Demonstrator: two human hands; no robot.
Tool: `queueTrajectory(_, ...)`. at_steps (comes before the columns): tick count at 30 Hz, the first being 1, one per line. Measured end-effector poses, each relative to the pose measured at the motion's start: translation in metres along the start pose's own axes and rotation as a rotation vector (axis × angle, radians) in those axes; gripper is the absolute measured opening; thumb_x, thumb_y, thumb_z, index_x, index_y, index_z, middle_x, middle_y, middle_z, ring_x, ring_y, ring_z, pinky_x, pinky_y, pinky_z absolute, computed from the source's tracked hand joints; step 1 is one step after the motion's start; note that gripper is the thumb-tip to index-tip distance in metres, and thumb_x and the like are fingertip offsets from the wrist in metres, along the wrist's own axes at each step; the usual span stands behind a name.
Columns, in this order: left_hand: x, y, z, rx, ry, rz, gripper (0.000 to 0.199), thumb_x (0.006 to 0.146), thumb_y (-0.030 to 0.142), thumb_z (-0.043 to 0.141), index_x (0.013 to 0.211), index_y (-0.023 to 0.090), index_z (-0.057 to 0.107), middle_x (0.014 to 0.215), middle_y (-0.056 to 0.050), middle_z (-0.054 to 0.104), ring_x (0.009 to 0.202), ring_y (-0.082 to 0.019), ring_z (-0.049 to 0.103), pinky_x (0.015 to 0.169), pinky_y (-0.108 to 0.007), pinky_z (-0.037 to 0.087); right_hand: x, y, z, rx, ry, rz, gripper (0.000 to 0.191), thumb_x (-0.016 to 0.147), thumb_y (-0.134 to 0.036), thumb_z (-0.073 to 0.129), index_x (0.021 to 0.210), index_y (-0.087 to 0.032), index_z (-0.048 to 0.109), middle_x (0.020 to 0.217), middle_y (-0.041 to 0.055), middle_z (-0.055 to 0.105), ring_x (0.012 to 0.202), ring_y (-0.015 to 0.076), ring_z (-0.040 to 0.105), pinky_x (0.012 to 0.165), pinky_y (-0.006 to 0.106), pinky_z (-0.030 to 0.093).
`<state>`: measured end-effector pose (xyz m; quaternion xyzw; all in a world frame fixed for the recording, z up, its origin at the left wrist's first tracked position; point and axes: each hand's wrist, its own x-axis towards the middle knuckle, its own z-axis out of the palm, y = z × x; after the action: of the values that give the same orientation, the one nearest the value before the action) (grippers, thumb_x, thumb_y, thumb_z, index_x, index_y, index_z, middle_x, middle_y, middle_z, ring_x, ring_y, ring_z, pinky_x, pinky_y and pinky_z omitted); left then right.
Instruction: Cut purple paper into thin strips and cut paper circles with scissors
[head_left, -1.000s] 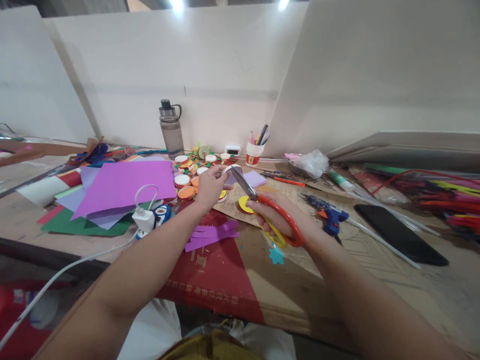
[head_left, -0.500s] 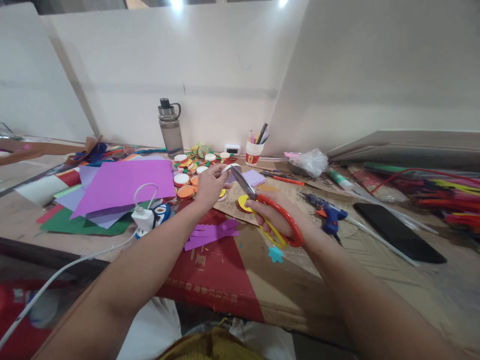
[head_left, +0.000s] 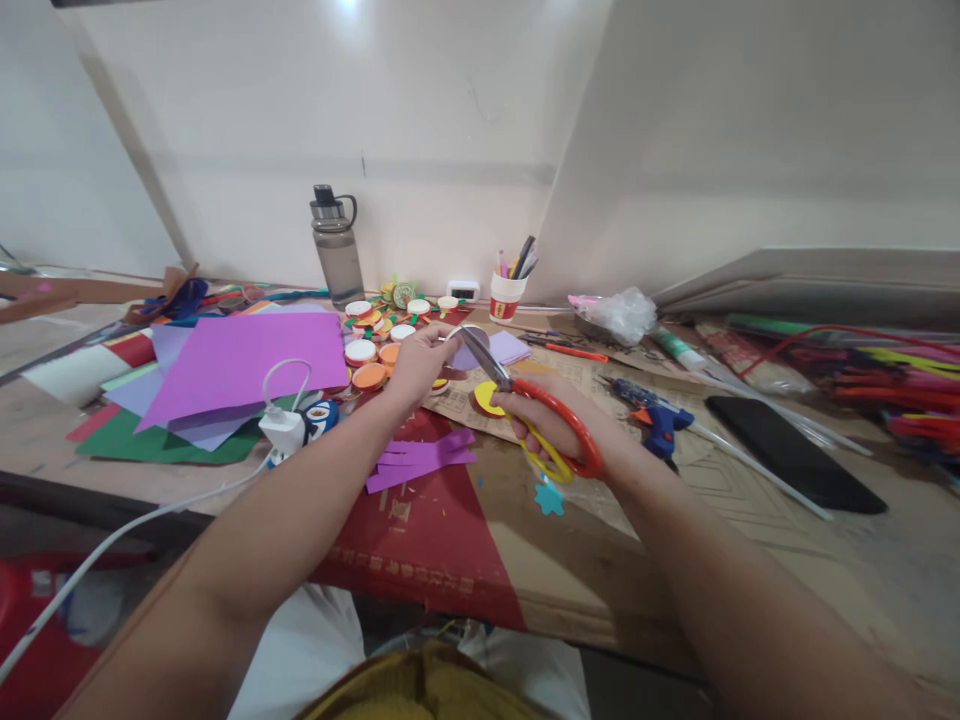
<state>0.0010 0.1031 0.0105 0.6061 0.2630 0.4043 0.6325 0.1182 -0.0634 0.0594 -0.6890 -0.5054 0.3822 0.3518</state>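
Observation:
My left hand [head_left: 421, 362] pinches a small rounded piece of lavender paper [head_left: 469, 352] above the middle of the table. My right hand [head_left: 541, 408] is closed on scissors [head_left: 577, 425] with one red and one yellow handle loop. The metal blades reach up and left to the paper's edge; how far they are apart is hard to tell. Below the hands lie purple paper strips [head_left: 420, 458] and a blue star-shaped cutout [head_left: 549, 498]. A yellow-topped disc [head_left: 489, 398] sits just under the scissors. Several white and orange discs [head_left: 370, 376] cluster beside my left hand.
Purple sheets [head_left: 247, 365] and a white plug adapter [head_left: 285, 430] lie at left. Behind stand a water bottle [head_left: 335, 250] and a paper cup [head_left: 508, 295] of pens. At right are a blue glue gun [head_left: 660, 420], a black phone [head_left: 795, 453] and a plastic bag [head_left: 626, 316].
The view has shifted slightly, so everything sits a little higher. The lavender paper now shows more of its flat face beside the blades. Both hands keep their hold.

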Motion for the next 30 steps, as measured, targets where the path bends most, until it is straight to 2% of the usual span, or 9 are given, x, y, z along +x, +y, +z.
queueTrajectory(4, 0.0000, -0.0003, 0.0012, -0.020, 0.009, -0.026, 0.031, 0.069, 0.042, 0.079, 0.084, 0.017, 0.066, 0.072, 0.001, 0.062, 0.055, -0.008, 0.054, 0.037, -0.015, 0.041, 0.0000, 0.0004, -0.0006, -0.038, 0.003, -0.019, 0.025, 0.088, -0.035, 0.055, 0.069, -0.022, 0.046, 0.056, -0.0025, 0.054, 0.043, 0.0107, 0.052, 0.041, 0.022, 0.039)
queueTrajectory(6, -0.0005, 0.0003, 0.0020, -0.060, 0.008, -0.058, 0.032, 0.067, 0.041, 0.080, 0.083, 0.017, 0.065, 0.070, 0.002, 0.060, 0.052, -0.007, 0.051, 0.036, -0.014, 0.038, 0.0005, 0.0013, -0.0013, -0.070, -0.004, -0.039, 0.026, 0.089, -0.037, 0.054, 0.069, -0.021, 0.047, 0.057, -0.0017, 0.056, 0.043, 0.0114, 0.053, 0.041, 0.022, 0.040)
queueTrajectory(11, -0.0012, 0.0015, 0.0033, -0.110, 0.011, -0.109, 0.036, 0.063, 0.040, 0.082, 0.084, 0.018, 0.063, 0.071, 0.003, 0.060, 0.054, -0.007, 0.054, 0.041, -0.017, 0.046, 0.0019, 0.0026, -0.0019, -0.100, -0.010, -0.042, 0.028, 0.090, -0.036, 0.053, 0.068, -0.021, 0.046, 0.056, -0.0014, 0.055, 0.042, 0.0105, 0.053, 0.041, 0.022, 0.041)
queueTrajectory(21, -0.0017, 0.0022, 0.0042, -0.104, 0.038, -0.056, 0.031, 0.065, 0.036, 0.081, 0.078, 0.016, 0.061, 0.069, 0.001, 0.061, 0.055, -0.009, 0.057, 0.040, -0.019, 0.049, 0.0036, 0.0072, 0.0003, -0.078, 0.004, -0.067, 0.022, 0.089, -0.036, 0.054, 0.073, -0.021, 0.049, 0.058, -0.0007, 0.057, 0.043, 0.0121, 0.054, 0.041, 0.023, 0.040)
queueTrajectory(30, -0.0006, 0.0015, 0.0018, -0.047, 0.028, -0.016, 0.034, 0.067, 0.041, 0.080, 0.080, 0.016, 0.062, 0.072, -0.001, 0.066, 0.058, -0.011, 0.061, 0.042, -0.020, 0.052, 0.0040, 0.0078, 0.0007, -0.076, -0.004, -0.065, 0.027, 0.091, -0.036, 0.052, 0.069, -0.021, 0.047, 0.057, -0.0005, 0.056, 0.042, 0.0113, 0.053, 0.040, 0.023, 0.040)
